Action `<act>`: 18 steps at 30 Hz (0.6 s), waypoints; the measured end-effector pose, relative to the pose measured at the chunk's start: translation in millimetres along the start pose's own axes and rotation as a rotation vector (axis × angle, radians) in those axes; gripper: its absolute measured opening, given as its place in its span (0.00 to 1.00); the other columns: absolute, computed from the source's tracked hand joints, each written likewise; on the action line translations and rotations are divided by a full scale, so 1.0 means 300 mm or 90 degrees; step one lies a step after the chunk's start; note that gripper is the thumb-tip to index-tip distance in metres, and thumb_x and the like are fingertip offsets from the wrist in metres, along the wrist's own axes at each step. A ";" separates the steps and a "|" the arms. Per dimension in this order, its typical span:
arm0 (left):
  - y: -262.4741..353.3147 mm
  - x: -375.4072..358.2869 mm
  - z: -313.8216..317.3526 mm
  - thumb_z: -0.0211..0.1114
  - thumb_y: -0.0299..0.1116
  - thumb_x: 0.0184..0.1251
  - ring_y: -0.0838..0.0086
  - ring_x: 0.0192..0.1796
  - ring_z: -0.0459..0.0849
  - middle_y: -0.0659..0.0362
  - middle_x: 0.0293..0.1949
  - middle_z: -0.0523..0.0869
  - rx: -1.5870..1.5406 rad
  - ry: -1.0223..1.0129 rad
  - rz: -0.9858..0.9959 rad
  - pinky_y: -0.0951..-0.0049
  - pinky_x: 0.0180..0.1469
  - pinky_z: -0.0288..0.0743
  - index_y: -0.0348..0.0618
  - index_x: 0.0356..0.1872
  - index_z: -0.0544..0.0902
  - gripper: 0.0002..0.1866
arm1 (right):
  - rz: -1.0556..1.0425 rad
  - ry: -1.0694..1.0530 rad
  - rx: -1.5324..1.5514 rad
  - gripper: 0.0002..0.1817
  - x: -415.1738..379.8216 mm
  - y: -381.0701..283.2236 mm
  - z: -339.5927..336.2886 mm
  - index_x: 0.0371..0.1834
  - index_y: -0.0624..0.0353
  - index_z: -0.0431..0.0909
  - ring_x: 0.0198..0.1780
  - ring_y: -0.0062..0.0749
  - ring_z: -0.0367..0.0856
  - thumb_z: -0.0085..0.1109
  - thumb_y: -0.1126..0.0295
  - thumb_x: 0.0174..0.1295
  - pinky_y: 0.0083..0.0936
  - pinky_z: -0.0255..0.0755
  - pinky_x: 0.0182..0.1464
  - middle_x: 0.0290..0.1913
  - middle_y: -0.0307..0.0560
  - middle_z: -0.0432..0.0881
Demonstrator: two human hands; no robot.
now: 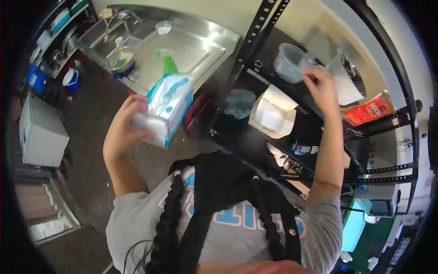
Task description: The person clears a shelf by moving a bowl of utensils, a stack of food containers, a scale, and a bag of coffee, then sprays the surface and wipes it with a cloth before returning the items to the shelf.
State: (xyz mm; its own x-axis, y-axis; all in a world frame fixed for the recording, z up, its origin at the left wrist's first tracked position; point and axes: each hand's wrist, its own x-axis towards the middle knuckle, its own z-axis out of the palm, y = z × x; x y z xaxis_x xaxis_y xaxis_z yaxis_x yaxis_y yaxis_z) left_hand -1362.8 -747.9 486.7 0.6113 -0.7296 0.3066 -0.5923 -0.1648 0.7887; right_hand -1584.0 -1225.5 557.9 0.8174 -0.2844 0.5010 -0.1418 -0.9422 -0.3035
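While left hand (127,122) holds pack (174,97) above floor (89,132) | right hand (322,86) at tub (288,69) edge

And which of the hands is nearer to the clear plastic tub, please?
Right. The right hand is close beside the tub; whether they touch is unclear. The left hand is well away to the tub's left, holding a white-and-blue packet.

Wht/blue pack (171,98) tilted in L hand (125,122), clear round tub (287,66) on blk shelf (269,48) by R hand (322,86).
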 end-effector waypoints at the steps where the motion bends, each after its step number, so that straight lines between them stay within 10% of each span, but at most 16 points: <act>1: -0.021 0.017 0.013 0.80 0.27 0.32 0.60 0.56 0.77 0.54 0.52 0.78 0.005 -0.002 -0.016 0.68 0.56 0.71 0.39 0.38 0.76 0.27 | 0.011 0.010 -0.008 0.06 -0.042 -0.015 -0.016 0.40 0.59 0.85 0.41 0.38 0.85 0.67 0.73 0.60 0.30 0.77 0.45 0.42 0.48 0.84; 8: -0.126 0.067 0.107 0.77 0.23 0.34 0.61 0.53 0.78 0.55 0.48 0.78 0.099 -0.036 0.005 0.69 0.57 0.72 0.38 0.41 0.75 0.27 | 0.065 0.158 -0.015 0.17 -0.216 -0.116 0.009 0.52 0.55 0.83 0.42 0.31 0.83 0.68 0.77 0.59 0.24 0.77 0.41 0.56 0.44 0.80; 13: -0.126 0.120 0.111 0.77 0.24 0.31 0.65 0.52 0.76 0.57 0.47 0.77 0.014 -0.156 0.059 0.70 0.56 0.71 0.40 0.40 0.75 0.28 | -0.002 0.478 -0.015 0.05 -0.412 -0.026 0.133 0.35 0.61 0.82 0.36 0.33 0.81 0.65 0.82 0.58 0.20 0.74 0.38 0.37 0.48 0.84; 18: -0.035 0.169 0.278 0.82 0.31 0.31 0.61 0.58 0.76 0.52 0.55 0.77 0.016 -0.328 0.056 0.67 0.62 0.66 0.41 0.40 0.75 0.30 | 0.451 0.366 0.265 0.15 -0.782 0.309 0.557 0.50 0.64 0.82 0.38 0.25 0.82 0.67 0.73 0.61 0.22 0.76 0.42 0.37 0.46 0.85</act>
State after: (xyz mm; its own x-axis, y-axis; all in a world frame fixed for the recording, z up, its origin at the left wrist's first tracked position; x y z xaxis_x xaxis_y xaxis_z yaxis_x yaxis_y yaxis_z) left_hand -1369.2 -838.5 449.6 0.2257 -0.9721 0.0643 -0.6457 -0.0998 0.7570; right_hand -1695.7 -1216.5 276.9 0.2102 -0.9021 0.3769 -0.1955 -0.4165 -0.8879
